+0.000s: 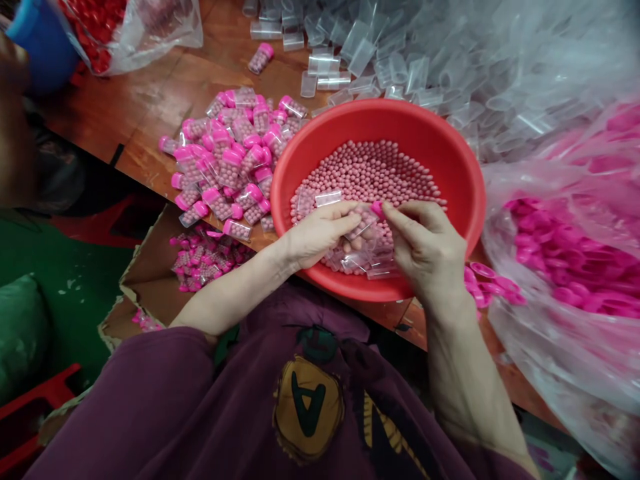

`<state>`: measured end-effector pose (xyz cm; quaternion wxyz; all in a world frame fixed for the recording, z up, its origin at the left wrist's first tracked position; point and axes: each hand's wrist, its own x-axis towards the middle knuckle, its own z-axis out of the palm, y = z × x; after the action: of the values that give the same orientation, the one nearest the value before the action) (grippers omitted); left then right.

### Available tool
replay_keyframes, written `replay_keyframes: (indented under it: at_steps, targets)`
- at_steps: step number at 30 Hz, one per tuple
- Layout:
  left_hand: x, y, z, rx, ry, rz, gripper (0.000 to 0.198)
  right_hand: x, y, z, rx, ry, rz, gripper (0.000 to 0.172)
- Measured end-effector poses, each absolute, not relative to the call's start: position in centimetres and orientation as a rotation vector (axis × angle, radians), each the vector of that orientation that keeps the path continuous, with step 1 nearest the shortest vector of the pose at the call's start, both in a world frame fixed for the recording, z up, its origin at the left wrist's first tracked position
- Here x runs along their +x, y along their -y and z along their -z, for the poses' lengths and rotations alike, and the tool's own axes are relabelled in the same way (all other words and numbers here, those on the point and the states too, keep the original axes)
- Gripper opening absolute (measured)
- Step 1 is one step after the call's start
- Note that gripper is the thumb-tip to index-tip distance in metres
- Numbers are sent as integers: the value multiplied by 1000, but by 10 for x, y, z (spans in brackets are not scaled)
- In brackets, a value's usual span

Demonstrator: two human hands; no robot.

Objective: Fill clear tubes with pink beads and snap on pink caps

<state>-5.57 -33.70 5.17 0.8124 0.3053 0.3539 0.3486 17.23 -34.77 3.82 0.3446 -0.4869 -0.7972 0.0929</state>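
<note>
Over a red basin (320,283) of small pink beads (370,167), my left hand (325,233) is closed around a clear plastic bottle (359,225) with pink beads inside. My right hand (425,240) pinches a bright pink cap (377,209) between thumb and fingers, close to the bottle's upper end. Whether cap and bottle touch is hard to make out. Several clear bottles, one a clear tube (328,198), lie on the beads in the basin, partly hidden below my hands.
Left of the basin lies a heap of pink-capped filled bottles (230,160), with more in a cardboard box (150,267) below the table edge. Clear empty tubes (390,67) are piled behind. A plastic bag of pink caps (575,260) stands right. Another person's arm (15,127) shows far left.
</note>
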Motion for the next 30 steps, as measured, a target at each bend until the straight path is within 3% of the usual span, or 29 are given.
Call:
replay_keyframes:
  at_steps: [3, 9, 13, 17, 23, 28, 30]
  targets:
    - [-57, 336, -54, 639, -758, -744, 23, 174, 343, -32, -1338, 2045, -92, 36]
    - [-55, 336, -49, 662, -710, -797, 44, 151, 347, -69, -1253, 1743, -594, 23]
    - [-55, 338, -47, 696, -717, -825, 56, 145, 350, -76, -1166, 1737, -675, 19]
    - [-55, 342, -49, 736, -738, -815, 53, 146, 352, -74, -1156, 1767, -649, 22]
    - [-50, 344, -56, 777, -860, -865, 33, 148, 356, -73, -1166, 1970, -490, 27]
    - [-52, 345, -67, 795, -868, -881, 38, 150, 347, -74, -1087, 2006, -497, 23]
    - [-53, 345, -70, 831, -830, -825, 43, 145, 337, -71, -1137, 1809, -556, 40]
